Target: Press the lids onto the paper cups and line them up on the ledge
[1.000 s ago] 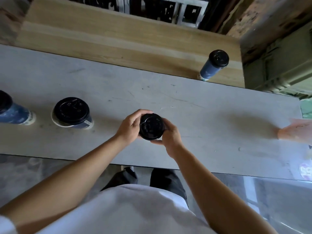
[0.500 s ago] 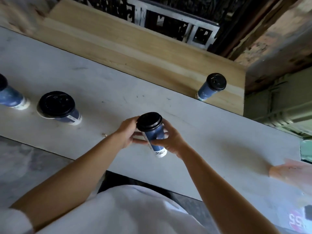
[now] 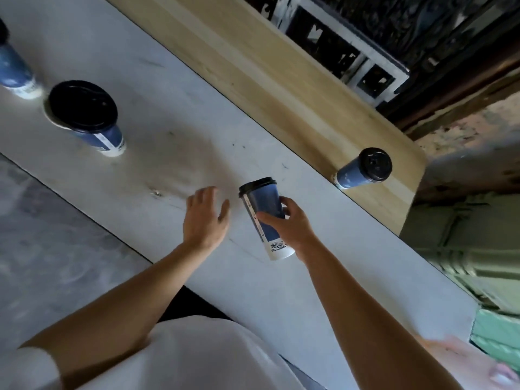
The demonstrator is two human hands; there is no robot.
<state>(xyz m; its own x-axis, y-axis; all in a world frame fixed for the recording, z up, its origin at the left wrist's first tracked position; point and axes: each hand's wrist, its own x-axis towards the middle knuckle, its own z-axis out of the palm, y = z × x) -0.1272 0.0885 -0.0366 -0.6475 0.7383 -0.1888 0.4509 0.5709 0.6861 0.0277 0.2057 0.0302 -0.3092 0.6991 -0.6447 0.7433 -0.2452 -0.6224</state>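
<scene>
My right hand (image 3: 289,225) grips a tall blue paper cup (image 3: 264,212) with a black lid, held tilted above the grey table (image 3: 174,153). To its left, my left hand (image 3: 204,218) hovers with fingers spread and holds nothing. One lidded blue cup (image 3: 363,168) stands on the pale wooden ledge (image 3: 253,66) near its right end. A wider blue cup (image 3: 87,116) with a black lid stands on the table at the left. Part of another blue cup (image 3: 15,70) shows at the far left edge.
The wooden ledge runs along the table's far side. A green crate-like box (image 3: 472,243) sits beyond the table's right end. A pinkish blurred object (image 3: 464,358) lies at the lower right. Grey floor (image 3: 50,243) lies below the table's near edge.
My left hand has let go of the cup and drawn off to the left. My right hand alone carries the cup forward, toward the ledge. The view has tilted.
</scene>
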